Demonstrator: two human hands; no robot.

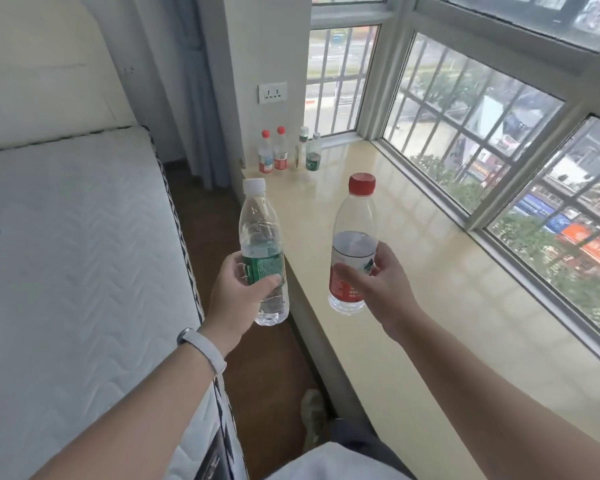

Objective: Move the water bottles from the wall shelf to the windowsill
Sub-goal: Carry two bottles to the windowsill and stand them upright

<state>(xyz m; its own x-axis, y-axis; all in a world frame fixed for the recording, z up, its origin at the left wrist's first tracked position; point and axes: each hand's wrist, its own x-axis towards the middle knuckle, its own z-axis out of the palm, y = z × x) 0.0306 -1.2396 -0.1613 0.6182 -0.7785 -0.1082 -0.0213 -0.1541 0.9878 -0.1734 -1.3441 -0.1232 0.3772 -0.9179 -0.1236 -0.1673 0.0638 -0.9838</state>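
Note:
My left hand (236, 292) grips a clear bottle with a green label and white cap (260, 233), held upright over the floor gap just left of the windowsill's edge. My right hand (378, 285) holds a bottle with a red label and red cap (355, 237), tilted slightly, above the near part of the cream windowsill (447, 271). Far back on the sill stand several bottles: two red-capped ones (272, 152) and two green-labelled ones (310, 150). The wall shelf is out of view.
A bare white mattress (77, 254) runs along the left. Between it and the sill lies a narrow strip of brown floor (205, 209). Barred windows (499, 140) bound the sill on the right and far end. A wall socket (272, 92) sits above the far bottles.

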